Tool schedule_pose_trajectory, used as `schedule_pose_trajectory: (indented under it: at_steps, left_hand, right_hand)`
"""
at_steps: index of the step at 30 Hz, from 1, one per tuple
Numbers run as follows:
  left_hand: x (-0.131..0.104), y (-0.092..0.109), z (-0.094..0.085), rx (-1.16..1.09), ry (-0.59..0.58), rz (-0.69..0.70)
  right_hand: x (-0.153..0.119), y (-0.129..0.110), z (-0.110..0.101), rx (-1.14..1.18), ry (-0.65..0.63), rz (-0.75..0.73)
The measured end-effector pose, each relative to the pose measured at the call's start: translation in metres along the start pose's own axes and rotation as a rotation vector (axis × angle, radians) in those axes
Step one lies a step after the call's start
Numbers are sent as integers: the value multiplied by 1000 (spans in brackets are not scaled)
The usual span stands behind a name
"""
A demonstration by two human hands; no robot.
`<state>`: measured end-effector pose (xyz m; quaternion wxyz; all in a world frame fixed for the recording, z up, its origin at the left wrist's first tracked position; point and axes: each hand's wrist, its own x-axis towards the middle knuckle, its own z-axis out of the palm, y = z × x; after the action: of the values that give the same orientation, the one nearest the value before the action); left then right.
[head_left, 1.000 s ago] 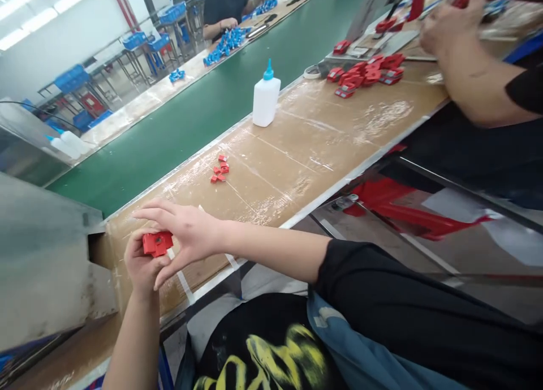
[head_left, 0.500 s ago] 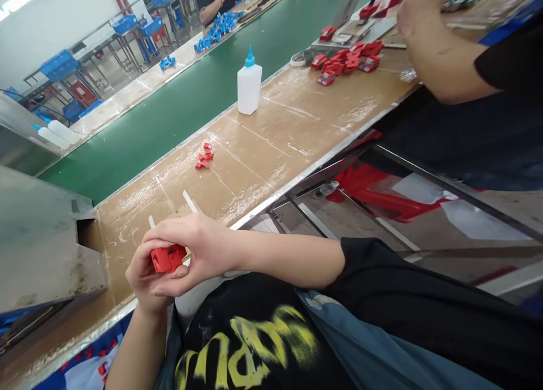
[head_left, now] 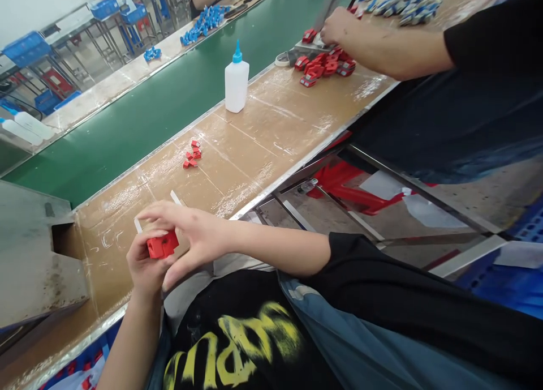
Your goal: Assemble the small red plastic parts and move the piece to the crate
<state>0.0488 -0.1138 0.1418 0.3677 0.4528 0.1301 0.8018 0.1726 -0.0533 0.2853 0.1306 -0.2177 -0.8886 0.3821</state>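
My left hand [head_left: 146, 265] grips a small red block-like piece [head_left: 162, 245] near the table's front edge. Just beside it, my right hand [head_left: 190, 234] has its thumb and fingers spread apart around the near side of the piece, its fingertips partly behind it. Thin white strips [head_left: 175, 198] stick up behind my hands. Several small red pieces [head_left: 193, 155] lie on the brown table [head_left: 237, 158] beyond them. A white bottle with a blue cap [head_left: 236, 84] stands upright farther back.
A co-worker's arm [head_left: 394, 53] reaches over a pile of red pieces [head_left: 324, 67] at the upper right. A green belt [head_left: 156, 104] runs behind the table. A metal housing [head_left: 34, 254] stands at the left. Blue pieces [head_left: 206, 25] lie across the belt.
My right thumb and fingers have opened away from the red piece, which stays in my left hand. The view has shifted, and the co-worker's arm has moved left toward the red pile.
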Motion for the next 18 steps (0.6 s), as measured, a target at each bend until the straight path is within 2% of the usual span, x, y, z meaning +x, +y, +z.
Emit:
schedule_pose_trajectory:
  at_steps: [2, 3, 5, 7, 9, 12, 13, 15, 16, 17, 18]
  left_hand:
    - [6, 0, -3, 201, -100, 53]
    - [10, 0, -3, 366, -129, 65]
    - [17, -1, -1, 625, -147, 99]
    - [23, -5, 3, 704, -158, 70]
    - [27, -10, 7, 733, -199, 63]
    - [29, -13, 8, 813, -276, 106]
    - [28, -13, 5, 827, -271, 106]
    - [25, -13, -8, 839, -236, 119]
    - [22, -15, -17, 841, -209, 123]
    - [20, -17, -29, 876, -167, 143]
    - [18, -22, -41, 876, -144, 110]
  right_hand:
    - [-4, 3, -14, 54, 64, 138]
    - [-6, 6, -21, 98, 29, 195]
    - [-10, 12, -30, 169, -201, 255]
    - [-12, 17, -34, 163, -351, 245]
    - [-14, 23, -37, 151, -344, 282]
    - [-24, 39, -49, 242, -203, 440]
    - [-30, 47, -57, 156, -136, 460]
    - [-45, 68, -79, -400, -39, 374]
    - [-55, 79, -91, -686, -54, 300]
    - [-64, 89, -103, -855, -87, 262]
    - [-74, 98, -114, -915, -140, 295]
